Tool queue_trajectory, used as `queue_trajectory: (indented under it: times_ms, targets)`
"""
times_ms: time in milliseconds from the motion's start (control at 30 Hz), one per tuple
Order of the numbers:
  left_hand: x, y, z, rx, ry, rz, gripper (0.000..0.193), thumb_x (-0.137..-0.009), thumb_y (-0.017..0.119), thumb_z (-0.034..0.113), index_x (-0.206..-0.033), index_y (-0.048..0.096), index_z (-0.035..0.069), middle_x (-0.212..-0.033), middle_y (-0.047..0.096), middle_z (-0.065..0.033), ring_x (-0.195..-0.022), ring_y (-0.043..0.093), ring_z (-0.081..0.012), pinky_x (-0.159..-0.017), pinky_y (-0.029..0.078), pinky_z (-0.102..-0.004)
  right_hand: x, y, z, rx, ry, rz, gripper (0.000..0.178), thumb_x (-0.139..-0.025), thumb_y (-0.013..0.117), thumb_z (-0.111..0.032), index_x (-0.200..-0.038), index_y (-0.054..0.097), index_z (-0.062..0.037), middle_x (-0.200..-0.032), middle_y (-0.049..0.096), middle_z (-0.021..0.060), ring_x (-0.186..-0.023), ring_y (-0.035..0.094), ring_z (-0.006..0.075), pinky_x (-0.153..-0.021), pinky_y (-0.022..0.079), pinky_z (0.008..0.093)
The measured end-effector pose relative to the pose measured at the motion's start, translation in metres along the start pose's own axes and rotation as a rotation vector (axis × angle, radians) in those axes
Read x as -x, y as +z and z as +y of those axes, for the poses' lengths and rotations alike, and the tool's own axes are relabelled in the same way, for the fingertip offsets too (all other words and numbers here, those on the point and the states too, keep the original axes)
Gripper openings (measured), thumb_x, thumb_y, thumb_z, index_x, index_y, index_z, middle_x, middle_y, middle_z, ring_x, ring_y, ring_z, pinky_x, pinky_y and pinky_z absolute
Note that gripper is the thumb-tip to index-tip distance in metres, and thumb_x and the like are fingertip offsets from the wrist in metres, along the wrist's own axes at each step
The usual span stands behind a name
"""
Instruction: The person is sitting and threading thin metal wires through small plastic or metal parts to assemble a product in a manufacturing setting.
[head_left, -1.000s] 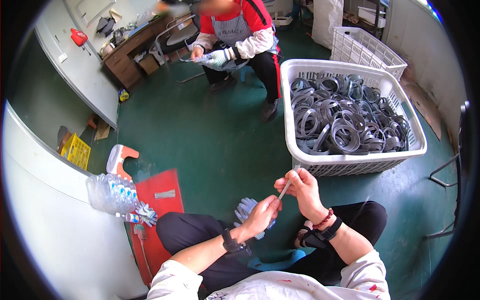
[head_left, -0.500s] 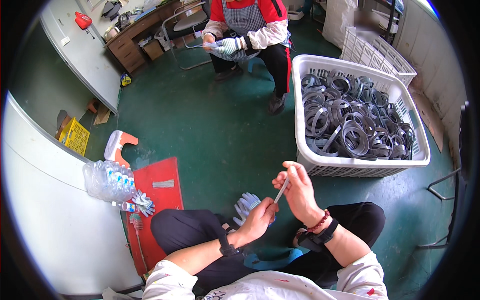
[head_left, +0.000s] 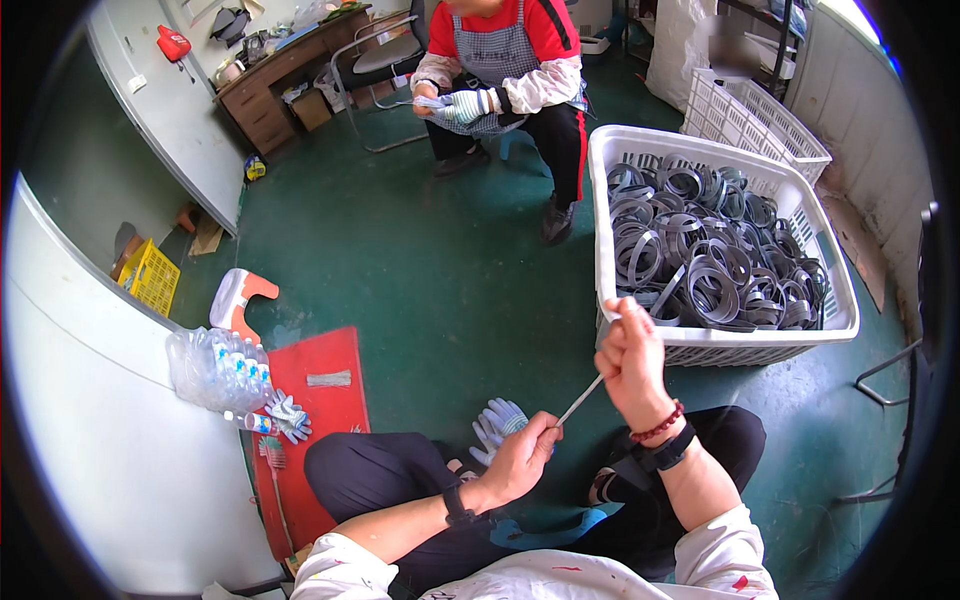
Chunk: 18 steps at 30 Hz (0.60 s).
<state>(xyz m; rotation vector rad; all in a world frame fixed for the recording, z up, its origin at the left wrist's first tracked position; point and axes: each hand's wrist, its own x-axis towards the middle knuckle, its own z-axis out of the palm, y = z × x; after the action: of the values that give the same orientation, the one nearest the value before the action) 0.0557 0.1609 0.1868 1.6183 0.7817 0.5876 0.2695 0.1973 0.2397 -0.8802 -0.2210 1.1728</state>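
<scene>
Head view: a thin grey strip [head_left: 581, 401] is held slantwise above the lap, between both hands. Its lower end is pinched by the left hand [head_left: 522, 458], fingers closed round it; its upper end is gripped in the right hand [head_left: 630, 360], curled into a fist. The strip is stretched between them, over the green floor [head_left: 430, 270].

Just beyond the right hand, a white basket [head_left: 720, 345] is seen, heaped with grey rings [head_left: 715, 260]; its near rim is nearly touched by the fist. A second, empty basket [head_left: 760, 115] is stacked behind it. A pale glove [head_left: 497, 425] is lying on the floor just beside the left hand, partly hidden by it.

To the left, a red mat [head_left: 320, 420] is laid by the white wall, with a pack of bottles [head_left: 215, 370] and another glove [head_left: 285, 415] at its edge. Across the floor, a seated person [head_left: 500, 60] in red is seen, gloved hands together. A desk [head_left: 280, 80] and yellow crate [head_left: 150, 275] are noted far left.
</scene>
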Motion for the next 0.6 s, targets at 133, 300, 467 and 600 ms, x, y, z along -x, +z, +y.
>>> queue_trajectory:
  times_ms: [133,300,467,600]
  targets:
    - [0.004,-0.005,-0.006,0.045,0.021,0.057,0.020,-0.113,0.047,0.024,-0.108,0.053,0.005,-0.076,0.052,-0.0010,-0.065,0.051,-0.0109,-0.060,0.044,-0.0290,-0.016,-0.021,-0.021,0.001,-0.242,0.005,0.026,-0.108,0.059,-0.031,-0.102,0.067,-0.0073,-0.060,0.029,-0.0104,-0.048,0.021,0.0028,-0.045,0.019,0.0241]
    - [-0.004,-0.017,-0.011,0.457,-0.161,0.152,0.024,-0.114,0.045,0.031,-0.106,0.051,0.009,-0.069,0.041,0.0056,-0.057,0.034,-0.0033,-0.050,0.029,-0.0222,0.007,-0.021,0.014,0.510,-0.010,-0.323,0.032,-0.106,0.063,-0.032,-0.119,0.070,-0.0037,-0.089,0.063,-0.0009,-0.073,0.054,0.0065,-0.066,0.045,0.0225]
    - [-0.010,-0.011,-0.003,0.479,-0.192,0.212,0.027,-0.113,0.045,0.036,-0.107,0.051,0.010,-0.067,0.037,0.0081,-0.052,0.029,-0.0025,-0.047,0.023,-0.0222,0.040,-0.026,0.073,0.655,0.158,-0.578,0.033,-0.107,0.062,-0.020,-0.129,0.067,0.0036,-0.109,0.072,0.0072,-0.094,0.067,0.0129,-0.084,0.056,0.0295]
    - [-0.009,-0.008,-0.017,0.465,-0.219,0.078,0.029,-0.113,0.045,0.036,-0.105,0.053,0.010,-0.067,0.036,0.0088,-0.052,0.031,-0.0027,-0.047,0.025,-0.0227,0.032,-0.031,0.069,0.590,0.203,-0.474,0.025,-0.105,0.063,-0.014,-0.119,0.072,0.0048,-0.101,0.074,0.0072,-0.090,0.068,0.0138,-0.082,0.057,0.0301]
